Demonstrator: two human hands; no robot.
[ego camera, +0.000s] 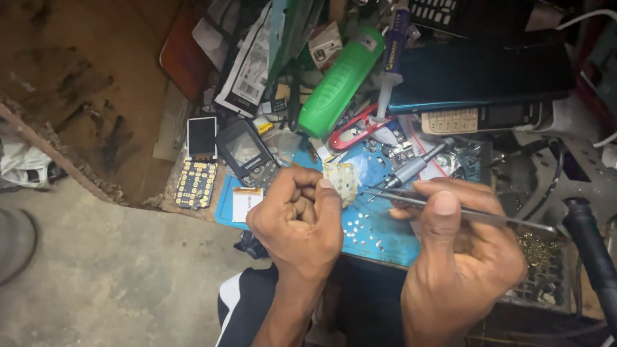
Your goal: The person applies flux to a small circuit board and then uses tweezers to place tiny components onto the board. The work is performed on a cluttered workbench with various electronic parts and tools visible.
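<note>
The left hand (301, 215) was curled tight, its fingers (302, 193) pinching a small pale keypad membrane (340, 178) at their tips and holding it up over the blue mat (379, 238). The right hand (459, 247) sat just beside it, thumb and forefinger closed on a pair of metal tweezers (443, 207), whose points reached left and stopped right at the edge of the membrane; whether they touched it, I could not tell.

On the mat below the hands lay a scatter of tiny silvery domes (360, 226), loose and spread out, not gathered in any dish. A silver precision screwdriver (414, 167) rested at a slant on the mat behind the tweezers. At the mat's left edge lay a small white-and-orange flat part (245, 200).

Further left on the worktop (168, 193), a bare phone circuit board (197, 166) with its dark screen up and yellow contact pads below lay next to a dark phone front housing (247, 153). Behind them the clutter piled up: a green cylindrical bottle (339, 82) lying on its side, a syringe-type tube (390, 61) leaning beside it, a red phone frame (352, 130), and a pale keypad handset (479, 119) under a dark flat case (479, 74).

To the right stood a grid tray (546, 270) holding a heap of small brassy bits, with a thick black cable (594, 257) running across in front of it.
</note>
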